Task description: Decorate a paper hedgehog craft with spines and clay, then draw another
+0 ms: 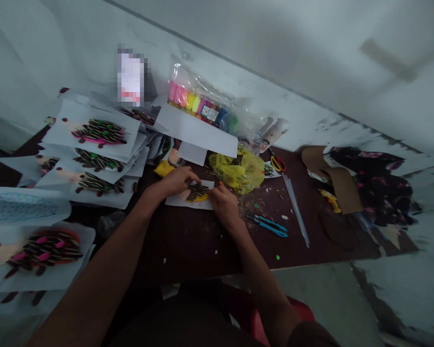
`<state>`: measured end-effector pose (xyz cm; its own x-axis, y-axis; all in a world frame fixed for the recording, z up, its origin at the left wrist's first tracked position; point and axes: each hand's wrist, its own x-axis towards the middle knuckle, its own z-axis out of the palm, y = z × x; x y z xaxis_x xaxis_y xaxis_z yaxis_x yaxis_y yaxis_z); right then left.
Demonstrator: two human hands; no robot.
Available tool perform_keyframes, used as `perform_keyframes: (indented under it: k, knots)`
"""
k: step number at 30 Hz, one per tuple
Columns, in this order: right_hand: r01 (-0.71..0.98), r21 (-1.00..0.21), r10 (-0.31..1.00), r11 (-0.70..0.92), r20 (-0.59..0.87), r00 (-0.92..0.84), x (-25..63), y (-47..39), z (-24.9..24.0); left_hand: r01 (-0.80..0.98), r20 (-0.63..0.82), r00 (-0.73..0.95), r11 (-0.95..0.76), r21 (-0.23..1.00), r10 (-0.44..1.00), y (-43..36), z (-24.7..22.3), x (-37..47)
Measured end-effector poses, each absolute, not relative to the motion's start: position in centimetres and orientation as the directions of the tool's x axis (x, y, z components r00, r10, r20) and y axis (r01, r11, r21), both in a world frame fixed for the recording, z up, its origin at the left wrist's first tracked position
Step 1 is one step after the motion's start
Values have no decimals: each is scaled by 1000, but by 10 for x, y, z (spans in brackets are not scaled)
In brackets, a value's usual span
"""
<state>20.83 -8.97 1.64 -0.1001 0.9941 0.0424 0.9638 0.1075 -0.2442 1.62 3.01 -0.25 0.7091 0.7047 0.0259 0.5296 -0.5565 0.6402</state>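
Note:
A white sheet lies on the dark table before me, bearing a hedgehog figure with a yellow body and striped seeds laid over it. My left hand is at the sheet's upper left, fingers bent together over the figure; anything between the fingertips is too small to name. At the right edge of the sheet, my right hand has its fingers closed against the figure, and what they hold, if anything, is hidden. Just behind my right hand sits a yellow plastic bag with seeds inside.
Finished hedgehog sheets are piled at the left. Clay tubs in clear plastic stand by the wall. To the right are blue-handled pliers, scissors, clear sticks, a yellow glue gun and dark floral cloth.

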Motion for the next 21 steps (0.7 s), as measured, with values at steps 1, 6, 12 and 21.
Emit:
perform_keyframes:
  k: [1, 6, 12, 21]
  knots:
    - [963, -249, 995, 100, 39, -93, 208, -91, 17, 531, 20, 709, -552, 643, 705, 30, -3, 16]
    - [945, -319, 996, 67, 74, -46, 210, -97, 21, 527, 30, 707, -554, 645, 707, 31, -4, 17]
    - [955, -297, 994, -1, 105, 34, 218, -92, 34, 499, 56, 715, -566, 657, 696, 31, -5, 16]
    - [989, -148, 999, -29, 9, 31, 219, -49, 41, 486, 78, 721, -582, 652, 689, 33, -10, 16]
